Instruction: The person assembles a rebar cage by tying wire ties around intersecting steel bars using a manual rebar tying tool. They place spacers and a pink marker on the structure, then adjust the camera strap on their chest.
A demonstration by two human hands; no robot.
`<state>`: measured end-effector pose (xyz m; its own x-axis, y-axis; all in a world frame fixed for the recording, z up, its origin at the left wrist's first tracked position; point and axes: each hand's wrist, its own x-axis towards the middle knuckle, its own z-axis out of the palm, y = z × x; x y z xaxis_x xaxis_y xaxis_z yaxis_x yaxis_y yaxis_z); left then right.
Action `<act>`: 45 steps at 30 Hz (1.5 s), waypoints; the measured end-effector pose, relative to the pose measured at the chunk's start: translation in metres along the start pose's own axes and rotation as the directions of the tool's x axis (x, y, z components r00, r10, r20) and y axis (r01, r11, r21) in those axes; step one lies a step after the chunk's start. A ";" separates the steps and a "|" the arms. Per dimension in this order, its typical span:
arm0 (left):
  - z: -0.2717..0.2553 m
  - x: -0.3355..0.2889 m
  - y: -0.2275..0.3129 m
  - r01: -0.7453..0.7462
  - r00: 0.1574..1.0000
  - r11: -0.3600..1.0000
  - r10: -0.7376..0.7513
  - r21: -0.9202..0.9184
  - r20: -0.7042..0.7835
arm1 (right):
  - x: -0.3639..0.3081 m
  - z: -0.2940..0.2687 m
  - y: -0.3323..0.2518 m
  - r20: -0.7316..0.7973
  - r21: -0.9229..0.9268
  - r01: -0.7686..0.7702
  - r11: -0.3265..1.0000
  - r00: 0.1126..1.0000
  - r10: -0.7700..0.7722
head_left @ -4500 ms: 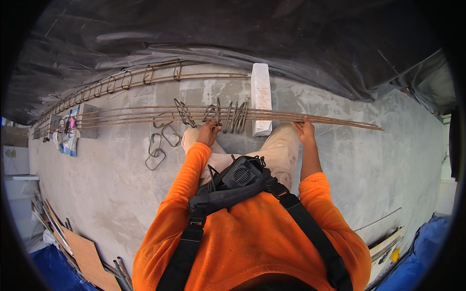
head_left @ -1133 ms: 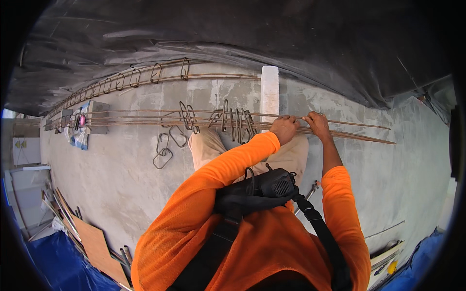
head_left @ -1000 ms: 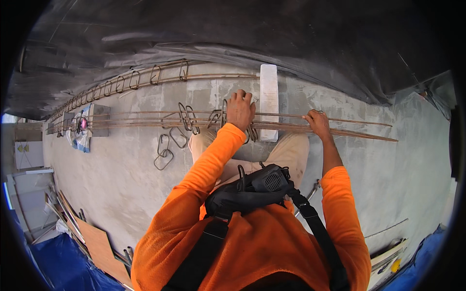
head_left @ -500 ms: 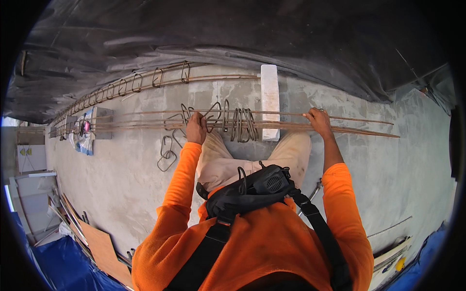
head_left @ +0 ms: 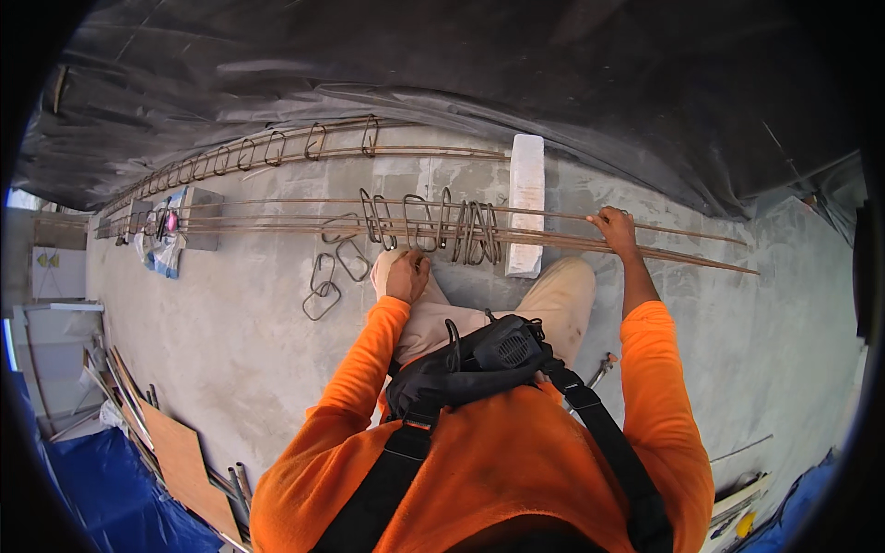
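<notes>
The left hand's (head_left: 407,275) fingers curl, gripping what I cannot tell, just below the nearest wire loop (head_left: 407,217), its long axis crossing the left-to-right rods (head_left: 691,259), while the farther right hand's (head_left: 613,229) fingers pinch the upper rod (head_left: 687,233).
</notes>
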<state>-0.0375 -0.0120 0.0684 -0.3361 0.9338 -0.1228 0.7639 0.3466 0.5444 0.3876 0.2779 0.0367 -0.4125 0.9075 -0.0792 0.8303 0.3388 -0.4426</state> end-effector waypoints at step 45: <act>0.112 -0.004 0.050 0.433 0.870 0.506 -0.453 -0.746 0.197 | -0.006 0.000 -0.006 -0.090 0.002 0.047 0.999 0.995 -0.047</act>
<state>0.0637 0.0114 0.0031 -0.5294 0.6728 -0.5169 -0.1702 0.5126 0.8416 0.3853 0.2707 0.0401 -0.4153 0.9094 0.0222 0.8093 0.3805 -0.4476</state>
